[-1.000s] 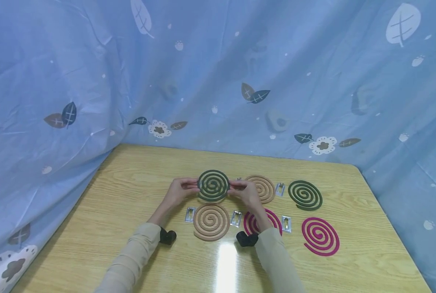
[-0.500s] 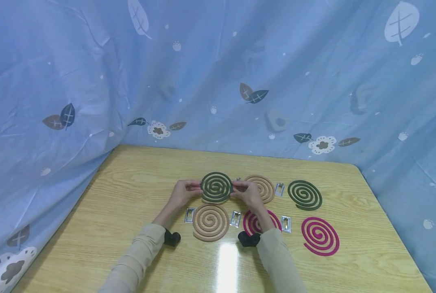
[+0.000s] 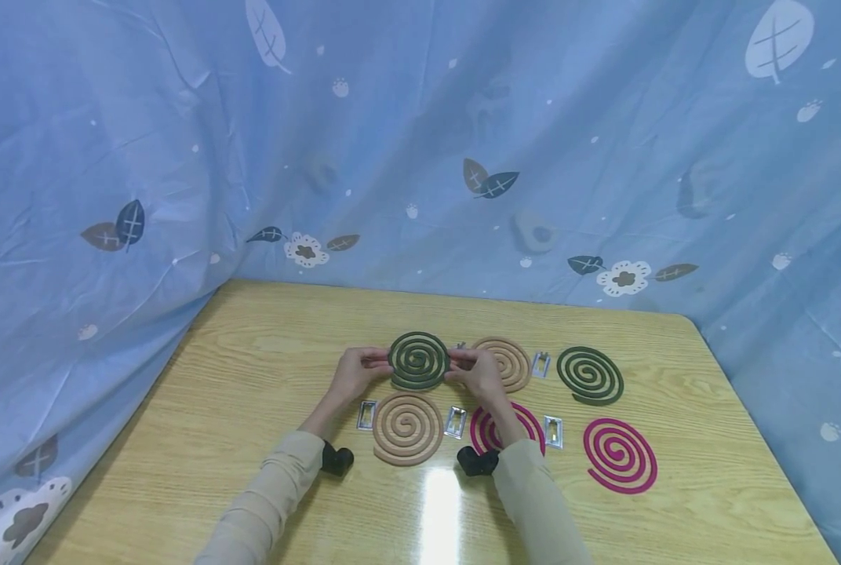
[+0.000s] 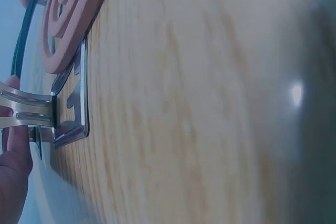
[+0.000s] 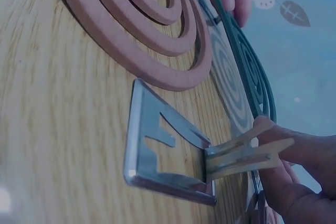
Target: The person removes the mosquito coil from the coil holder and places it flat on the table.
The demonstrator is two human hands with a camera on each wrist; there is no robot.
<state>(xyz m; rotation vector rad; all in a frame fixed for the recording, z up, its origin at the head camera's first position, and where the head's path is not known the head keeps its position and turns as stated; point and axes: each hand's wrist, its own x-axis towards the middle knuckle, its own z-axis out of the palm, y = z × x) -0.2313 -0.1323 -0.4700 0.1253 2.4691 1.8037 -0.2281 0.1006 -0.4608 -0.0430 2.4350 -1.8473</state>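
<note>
Both hands hold a dark green mosquito coil (image 3: 418, 359) by its opposite edges, a little above the back part of the table. My left hand (image 3: 352, 373) pinches its left edge between thumb and fingers. On the other side, my right hand (image 3: 482, 375) pinches the right edge. The right wrist view shows the coil (image 5: 247, 61) tilted nearly edge-on, with its shadow on the wood below. A tan coil (image 3: 408, 429) lies just in front, between two metal coil stands (image 3: 362, 412). Each wrist view shows a stand (image 5: 140, 150) with upright prongs near the hand.
Another tan coil (image 3: 512, 369) lies behind my right hand, partly covered. My right forearm crosses a magenta coil (image 3: 531, 424). Farther right are a second green coil (image 3: 589, 376), a second magenta coil (image 3: 620, 455) and more stands (image 3: 558, 432). A blue patterned curtain (image 3: 392, 157) borders the table.
Both hands and the green coil have shifted slightly right since one second ago. Over the last half second they have stayed nearly still, with the grip unchanged.
</note>
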